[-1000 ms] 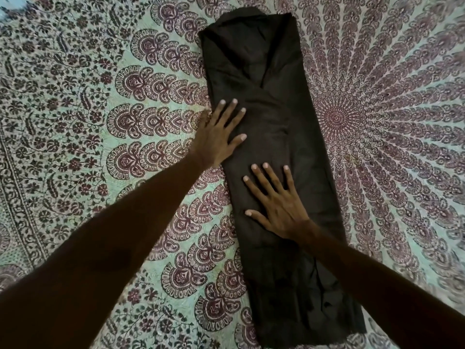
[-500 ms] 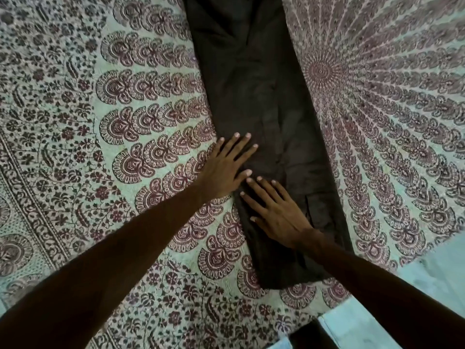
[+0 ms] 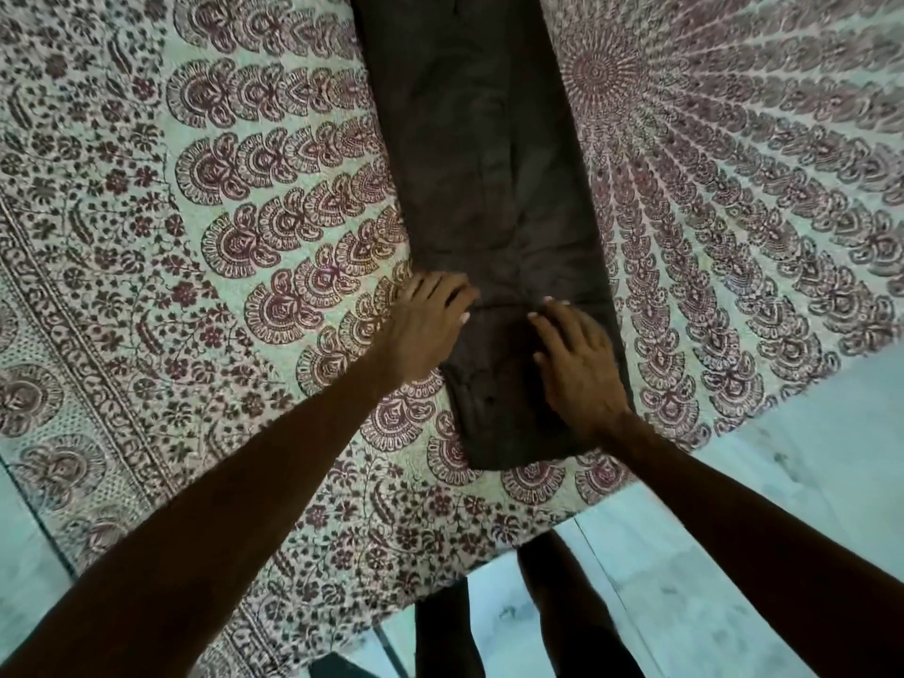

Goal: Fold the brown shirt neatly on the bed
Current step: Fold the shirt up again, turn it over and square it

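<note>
The brown shirt [image 3: 489,188] lies on the patterned bedspread [image 3: 220,237] as a long narrow strip running away from me. Its near end stops a little short of the bed's front edge. My left hand [image 3: 428,330] rests on the strip's left edge near that end, fingers bent down onto the cloth. Beside it, my right hand [image 3: 579,364] lies on the right half of the strip, with its fingertips pressing at a crease across the fabric. Neither hand plainly holds a fold of cloth.
The bed's front edge [image 3: 489,555] runs diagonally below the shirt. Beyond it is pale tiled floor [image 3: 782,457], where my legs [image 3: 562,619] stand. The bedspread stretches wide on both sides of the shirt.
Both hands have slid down the strip toward its near end and moved apart, their fingers bending. The view has tipped down, so the bed's edge, floor and legs now show.
</note>
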